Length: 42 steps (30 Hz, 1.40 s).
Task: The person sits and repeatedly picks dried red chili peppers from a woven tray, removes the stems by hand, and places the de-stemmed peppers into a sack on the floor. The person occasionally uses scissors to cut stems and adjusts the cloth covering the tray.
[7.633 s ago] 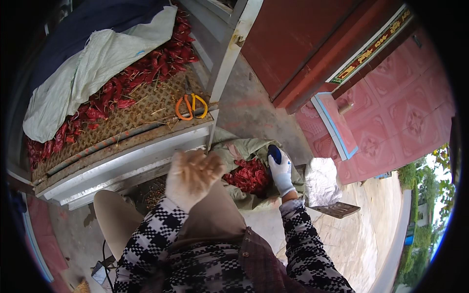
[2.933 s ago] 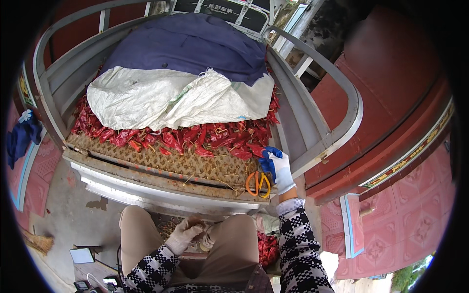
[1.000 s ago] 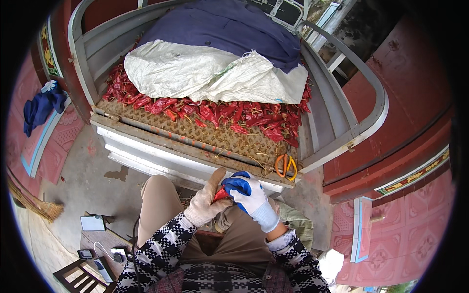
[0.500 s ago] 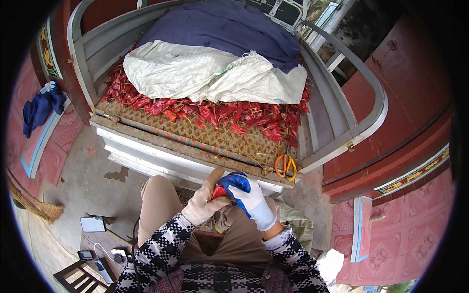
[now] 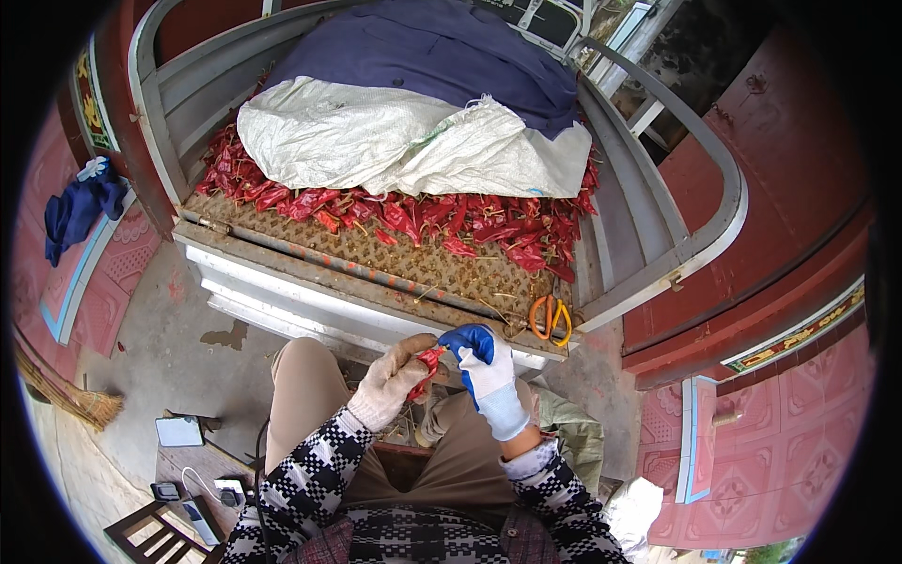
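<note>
My left hand, in a cream work glove, is closed around a wrinkled dried red chili pepper. My right hand wears a white glove with blue-coated fingers. Its fingertips pinch the pepper's upper end, where the stem seems to be; the tips partly hide it. Both hands are held above my lap, just before the edge of a cart bed. A heap of dried red chilies lies on that bed. Orange-handled scissors rest at its near right corner.
A white woven sack and a dark blue cloth cover most of the heap. Metal rails flank the bed. At lower left are a small table with a phone and a straw broom.
My right hand has shifted slightly right and turned, pulling back from the left hand. More of the chili pepper now shows between the hands.
</note>
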Available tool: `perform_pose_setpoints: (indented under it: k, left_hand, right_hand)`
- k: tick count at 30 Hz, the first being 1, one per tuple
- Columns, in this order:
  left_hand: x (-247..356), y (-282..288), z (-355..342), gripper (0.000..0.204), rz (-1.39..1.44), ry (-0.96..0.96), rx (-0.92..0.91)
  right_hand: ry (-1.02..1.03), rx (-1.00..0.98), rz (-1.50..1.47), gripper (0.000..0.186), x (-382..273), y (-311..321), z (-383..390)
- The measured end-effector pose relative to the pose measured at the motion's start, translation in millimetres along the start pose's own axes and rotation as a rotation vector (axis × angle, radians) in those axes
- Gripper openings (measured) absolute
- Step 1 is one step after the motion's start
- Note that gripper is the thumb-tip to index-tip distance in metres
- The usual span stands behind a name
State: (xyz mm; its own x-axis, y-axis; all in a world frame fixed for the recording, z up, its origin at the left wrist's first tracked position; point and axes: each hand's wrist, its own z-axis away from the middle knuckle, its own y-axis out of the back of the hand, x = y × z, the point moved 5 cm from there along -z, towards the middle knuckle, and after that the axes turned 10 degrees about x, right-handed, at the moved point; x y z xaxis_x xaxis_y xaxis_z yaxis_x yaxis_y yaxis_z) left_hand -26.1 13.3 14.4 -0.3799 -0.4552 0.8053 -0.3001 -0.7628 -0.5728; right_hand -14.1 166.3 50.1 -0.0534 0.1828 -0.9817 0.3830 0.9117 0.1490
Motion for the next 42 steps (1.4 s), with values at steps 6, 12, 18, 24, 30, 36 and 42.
perform_pose_setpoints:
  k: [6, 12, 18, 24, 30, 36, 42]
  left_hand:
    - [-7, 8, -2, 0.037, -0.029, 0.003, 0.013]
    - [-8, 8, -2, 0.036, -0.111, 0.033, -0.055]
    - [-11, 16, -1, 0.029, -0.099, 0.067, -0.007]
    - [-16, 20, -2, 0.027, -0.146, 0.069, 0.015]
    - [-8, 15, 0, 0.026, -0.021, 0.032, -0.011]
    - [-12, 23, -1, 0.033, 0.184, 0.065, -0.009]
    - [-31, 32, -6, 0.032, 0.245, 0.186, 0.005]
  right_hand:
    - [0.448, 0.077, 0.416, 0.013, -25, -5, 1]
    - [0.748, 0.027, 0.69, 0.026, -37, -19, 12]
    - [0.536, -0.047, 0.518, 0.033, -26, -16, 7]
    - [0.481, -0.156, 0.521, 0.028, -30, -20, 12]
    - [0.057, 0.006, 0.152, 0.019, 19, -18, -6]
    - [-0.02, -0.06, 0.557, 0.049, 42, 4, -88]
    - [0.112, 0.001, 1.393, 0.055, 33, -14, -178]
